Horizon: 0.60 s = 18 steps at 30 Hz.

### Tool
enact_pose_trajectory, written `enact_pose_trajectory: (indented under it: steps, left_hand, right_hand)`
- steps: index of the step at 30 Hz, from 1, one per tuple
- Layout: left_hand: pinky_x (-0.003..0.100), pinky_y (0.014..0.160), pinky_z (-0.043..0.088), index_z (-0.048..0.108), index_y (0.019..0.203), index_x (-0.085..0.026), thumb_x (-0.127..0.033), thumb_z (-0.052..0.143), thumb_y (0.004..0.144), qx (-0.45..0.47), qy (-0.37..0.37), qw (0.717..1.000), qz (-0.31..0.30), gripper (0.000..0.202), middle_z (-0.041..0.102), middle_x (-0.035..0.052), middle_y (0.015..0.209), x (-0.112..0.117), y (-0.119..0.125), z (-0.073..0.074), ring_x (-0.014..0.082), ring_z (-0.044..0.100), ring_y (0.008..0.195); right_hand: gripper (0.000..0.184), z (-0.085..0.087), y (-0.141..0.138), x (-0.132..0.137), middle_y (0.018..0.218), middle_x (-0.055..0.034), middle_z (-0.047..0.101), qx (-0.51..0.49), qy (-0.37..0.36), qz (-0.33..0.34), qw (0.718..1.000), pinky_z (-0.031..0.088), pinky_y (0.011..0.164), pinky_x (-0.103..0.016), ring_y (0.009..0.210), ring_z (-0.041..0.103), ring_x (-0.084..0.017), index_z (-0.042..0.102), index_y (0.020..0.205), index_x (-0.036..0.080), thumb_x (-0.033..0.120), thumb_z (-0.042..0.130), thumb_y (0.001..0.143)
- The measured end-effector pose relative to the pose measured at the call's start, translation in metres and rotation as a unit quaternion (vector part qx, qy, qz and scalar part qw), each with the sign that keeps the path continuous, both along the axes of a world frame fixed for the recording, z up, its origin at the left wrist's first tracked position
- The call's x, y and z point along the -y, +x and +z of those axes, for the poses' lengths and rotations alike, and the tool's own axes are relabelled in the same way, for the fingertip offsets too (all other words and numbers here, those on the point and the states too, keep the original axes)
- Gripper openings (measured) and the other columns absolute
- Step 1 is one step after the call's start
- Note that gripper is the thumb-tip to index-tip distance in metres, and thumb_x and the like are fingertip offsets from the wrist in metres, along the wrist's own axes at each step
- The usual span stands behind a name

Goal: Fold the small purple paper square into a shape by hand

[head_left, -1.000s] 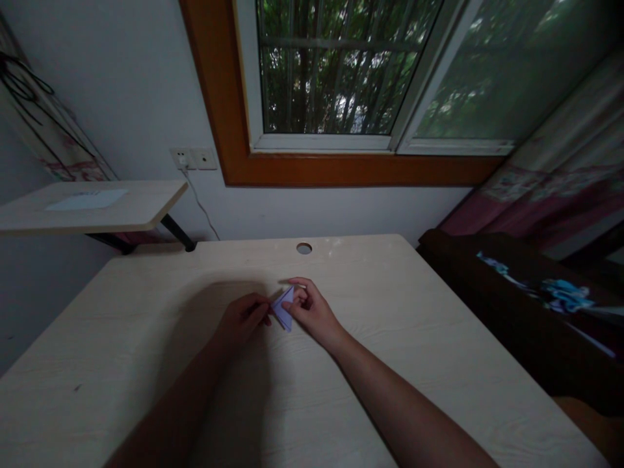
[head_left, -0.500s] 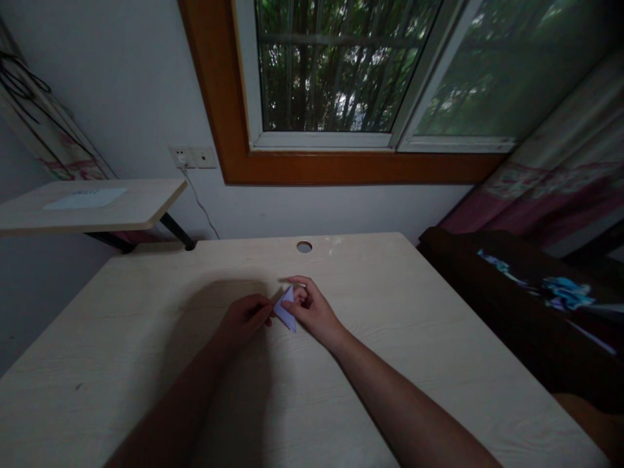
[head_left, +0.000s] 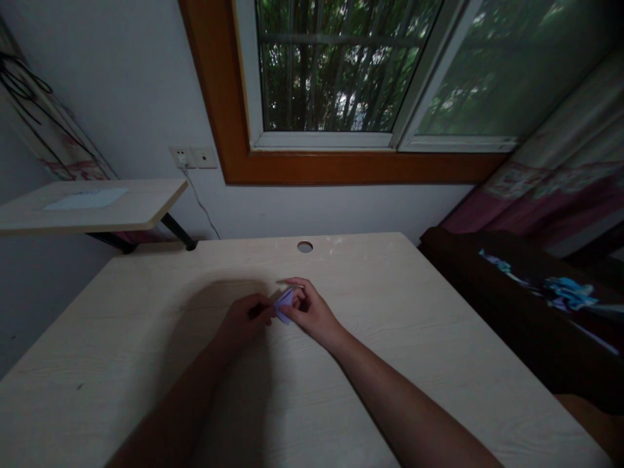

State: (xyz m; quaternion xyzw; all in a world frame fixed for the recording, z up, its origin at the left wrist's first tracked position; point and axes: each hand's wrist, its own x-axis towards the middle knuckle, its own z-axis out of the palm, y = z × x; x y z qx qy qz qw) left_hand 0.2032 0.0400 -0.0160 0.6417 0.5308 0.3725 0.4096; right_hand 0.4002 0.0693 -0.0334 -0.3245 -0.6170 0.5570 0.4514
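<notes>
A small folded purple paper point(head_left: 284, 314) sits between the two hands over the far middle of the wood-grain desk point(head_left: 390, 286); whether it rests on the surface or is lifted cannot be told. Taking that paper as the dial's centre and the wall side as 12, the left hand point(head_left: 247, 315) is at 9 o'clock, thumb and fingertips pinched together on the paper's corner. The right hand point(head_left: 312, 311), at 3 o'clock, grips the other side, its thumb across the paper (its forefinger reaches out past the upper edge, and the fingers behind are partly hidden). Near 1 o'clock lies the round cable hole point(head_left: 305, 247); at 10 o'clock, a raised shelf point(head_left: 166, 190) carries a pale sheet point(head_left: 88, 199). The wall socket point(head_left: 203, 158) is at 11, and bunched blue fabric-like material point(head_left: 570, 292) lies well apart at 3.
</notes>
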Motion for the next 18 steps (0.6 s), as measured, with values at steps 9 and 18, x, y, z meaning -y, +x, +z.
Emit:
enact_pose_trajectory:
  steps: [9, 18]
  left_hand:
    - [0.023, 0.062, 0.045, 0.068, 0.080, -0.016, -0.042, 0.059, 0.086, -0.034, 0.000, 0.999, -0.016, 0.029, 0.068, 0.0026, 0.069, 0.0004, -0.0003, 0.0004, 0.0148, 0.062, 0.065]
    - [0.024, 0.065, 0.046, 0.065, 0.084, -0.015, -0.034, 0.050, 0.093, -0.001, 0.047, 0.999, -0.006, 0.026, 0.065, 0.0023, 0.072, 0.0005, -0.0009, 0.0034, 0.0135, 0.061, 0.066]
  right_hand:
    - [0.055, -0.0063, 0.0001, -0.0009, 0.076, 0.0047, 0.055, 0.036, 0.018, -0.007, 0.999, 0.040, 0.060, -0.025, 0.064, 0.051, -0.011, 0.049, 0.128, 0.026, 0.024, 0.072, 0.078]
    - [0.054, -0.0073, 0.0002, -0.0026, 0.073, 0.0053, 0.054, 0.001, -0.015, -0.008, 1.000, 0.038, 0.059, -0.025, 0.062, 0.048, -0.011, 0.048, 0.127, 0.027, 0.027, 0.072, 0.078]
